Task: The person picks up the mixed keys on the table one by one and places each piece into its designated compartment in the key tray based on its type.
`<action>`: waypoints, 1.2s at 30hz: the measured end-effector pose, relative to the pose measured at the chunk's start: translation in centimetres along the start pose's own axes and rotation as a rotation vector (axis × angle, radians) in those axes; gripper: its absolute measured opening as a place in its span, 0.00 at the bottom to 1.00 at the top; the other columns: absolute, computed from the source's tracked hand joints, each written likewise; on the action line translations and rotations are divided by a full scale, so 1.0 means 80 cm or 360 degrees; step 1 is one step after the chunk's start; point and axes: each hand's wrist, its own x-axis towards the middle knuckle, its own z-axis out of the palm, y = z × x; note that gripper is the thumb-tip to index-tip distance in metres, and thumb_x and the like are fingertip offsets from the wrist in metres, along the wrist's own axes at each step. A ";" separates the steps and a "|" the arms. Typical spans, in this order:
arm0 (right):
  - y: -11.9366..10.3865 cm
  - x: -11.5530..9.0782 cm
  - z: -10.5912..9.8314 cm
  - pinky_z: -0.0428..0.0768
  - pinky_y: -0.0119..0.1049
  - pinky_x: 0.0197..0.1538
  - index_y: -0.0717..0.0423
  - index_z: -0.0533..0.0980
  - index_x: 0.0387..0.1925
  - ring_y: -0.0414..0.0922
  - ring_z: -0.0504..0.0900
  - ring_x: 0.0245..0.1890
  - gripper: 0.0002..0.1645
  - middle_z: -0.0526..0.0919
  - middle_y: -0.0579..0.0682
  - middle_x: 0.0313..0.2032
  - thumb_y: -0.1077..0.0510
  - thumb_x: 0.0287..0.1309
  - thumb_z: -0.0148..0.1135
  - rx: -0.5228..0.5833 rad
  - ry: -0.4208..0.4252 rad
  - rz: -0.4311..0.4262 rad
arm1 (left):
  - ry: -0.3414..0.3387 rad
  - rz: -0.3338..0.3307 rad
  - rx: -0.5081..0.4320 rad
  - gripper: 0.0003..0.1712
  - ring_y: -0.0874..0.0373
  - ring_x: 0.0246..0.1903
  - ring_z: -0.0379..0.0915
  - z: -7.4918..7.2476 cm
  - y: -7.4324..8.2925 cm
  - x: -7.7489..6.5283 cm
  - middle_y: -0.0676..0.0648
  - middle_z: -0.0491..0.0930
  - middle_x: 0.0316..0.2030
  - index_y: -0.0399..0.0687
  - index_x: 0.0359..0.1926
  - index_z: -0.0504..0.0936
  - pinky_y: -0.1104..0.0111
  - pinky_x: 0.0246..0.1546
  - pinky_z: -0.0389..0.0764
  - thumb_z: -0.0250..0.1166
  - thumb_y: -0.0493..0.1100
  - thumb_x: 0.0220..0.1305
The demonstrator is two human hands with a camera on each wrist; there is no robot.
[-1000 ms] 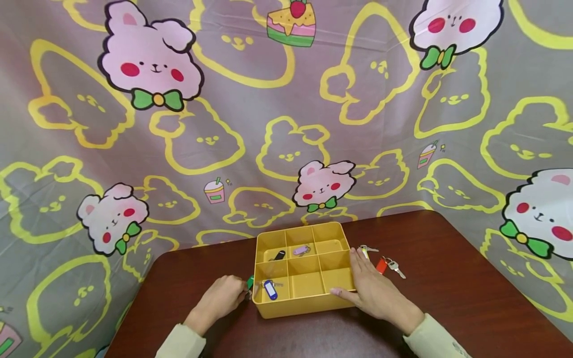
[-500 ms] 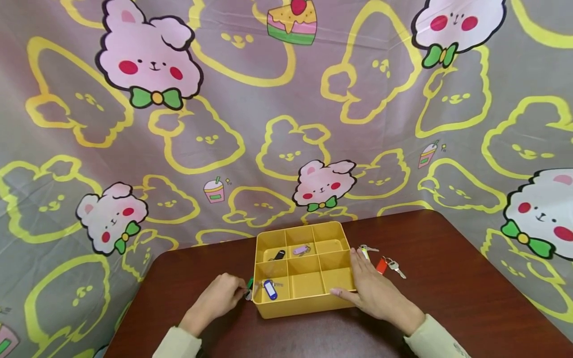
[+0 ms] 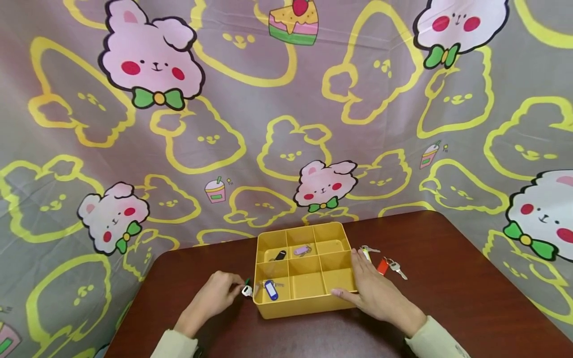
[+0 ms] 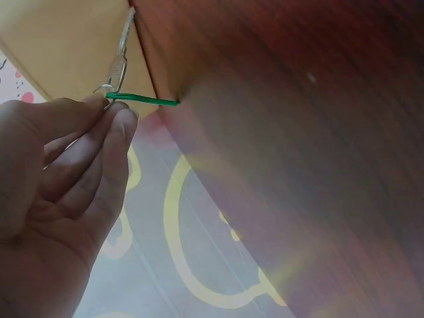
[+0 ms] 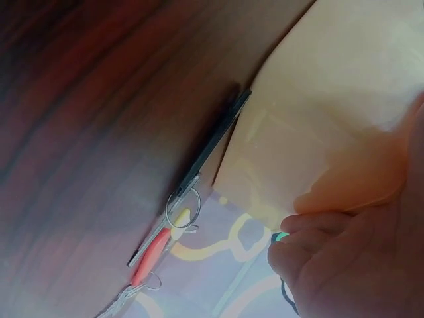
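My left hand (image 3: 214, 299) pinches a key with a green key tag (image 4: 142, 99) at the left side of a yellow box (image 3: 309, 307). The metal key (image 4: 118, 71) points toward the box wall in the left wrist view. With fingers extended, my right hand (image 3: 378, 294) rests against the box's right side, its thumb at the front corner. Inside the box, a key with a blue tag (image 3: 270, 290) lies in the front left compartment. A black tag (image 3: 280, 255) sits in the back left one, and a lilac tag (image 3: 301, 250) in the back middle one.
Right of the box lie keys with a red tag (image 3: 382, 266) and a yellow tag (image 3: 367, 255). Another black tag (image 5: 215, 142) shows beside the box in the right wrist view. A patterned curtain (image 3: 250, 149) hangs behind the brown table (image 3: 447, 298).
My left hand has drawn slightly left and up, and the green tag has turned edge-on with the key now showing at the fingertips. The right hand and the box stay in place.
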 end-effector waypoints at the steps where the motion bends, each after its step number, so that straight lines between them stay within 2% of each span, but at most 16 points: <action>1: 0.000 0.000 0.000 0.67 0.61 0.77 0.76 0.56 0.77 0.67 0.60 0.80 0.68 0.59 0.74 0.78 0.21 0.65 0.55 0.0000 0.0001 0.0000 | 0.0003 -0.0007 -0.0003 0.06 0.69 0.30 0.82 -0.001 0.000 0.000 0.55 0.90 0.29 0.46 0.31 0.91 0.72 0.30 0.83 0.74 0.31 0.59; 7: -0.001 -0.001 0.000 0.68 0.61 0.77 0.77 0.56 0.77 0.68 0.60 0.80 0.68 0.59 0.74 0.77 0.23 0.65 0.58 0.0007 0.0021 -0.0007 | 0.0036 -0.0079 -0.0052 0.05 0.70 0.30 0.82 -0.004 -0.001 0.000 0.54 0.91 0.30 0.47 0.32 0.91 0.74 0.29 0.81 0.74 0.33 0.62; 14: 0.001 -0.001 0.002 0.68 0.61 0.77 0.77 0.56 0.77 0.68 0.60 0.80 0.68 0.59 0.75 0.77 0.23 0.65 0.58 0.0009 0.0017 -0.0004 | 0.0037 -0.0250 -0.0166 0.03 0.70 0.33 0.84 -0.003 -0.005 -0.002 0.57 0.91 0.31 0.49 0.34 0.92 0.73 0.34 0.83 0.74 0.36 0.64; 19: 0.001 0.000 0.003 0.68 0.61 0.77 0.77 0.56 0.77 0.68 0.60 0.80 0.68 0.59 0.75 0.77 0.22 0.65 0.58 0.0004 0.0013 -0.0006 | 0.0048 -0.0423 -0.0357 0.04 0.70 0.34 0.84 -0.009 -0.006 -0.004 0.58 0.92 0.33 0.51 0.36 0.93 0.72 0.37 0.85 0.73 0.38 0.66; 22: 0.001 0.000 0.003 0.68 0.61 0.77 0.77 0.56 0.77 0.68 0.60 0.80 0.68 0.59 0.74 0.78 0.22 0.65 0.57 -0.0001 0.0011 -0.0007 | 0.0058 -0.0494 -0.0490 0.06 0.67 0.32 0.85 -0.013 -0.004 -0.004 0.57 0.92 0.33 0.51 0.36 0.93 0.73 0.33 0.82 0.71 0.36 0.67; 27: 0.001 0.001 0.001 0.67 0.61 0.77 0.77 0.56 0.77 0.68 0.60 0.80 0.68 0.58 0.74 0.78 0.22 0.65 0.57 0.0010 -0.0001 -0.0003 | 0.0091 -0.0555 -0.0601 0.08 0.62 0.32 0.87 -0.014 -0.002 -0.004 0.57 0.91 0.31 0.54 0.37 0.93 0.76 0.29 0.77 0.71 0.35 0.68; 32: 0.001 0.001 0.001 0.67 0.61 0.77 0.76 0.55 0.77 0.68 0.59 0.80 0.68 0.58 0.73 0.78 0.21 0.65 0.56 0.0013 -0.0014 0.0003 | 0.0144 -0.0617 -0.0691 0.06 0.63 0.31 0.88 -0.012 0.000 -0.004 0.57 0.91 0.29 0.52 0.38 0.93 0.75 0.32 0.80 0.71 0.39 0.69; 36: 0.000 0.000 0.001 0.67 0.61 0.77 0.77 0.55 0.77 0.68 0.59 0.80 0.68 0.58 0.74 0.78 0.21 0.65 0.56 0.0015 -0.0010 0.0001 | 0.0216 -0.0602 -0.0750 0.05 0.60 0.30 0.89 -0.014 0.003 -0.001 0.55 0.91 0.29 0.51 0.37 0.93 0.74 0.35 0.83 0.72 0.39 0.68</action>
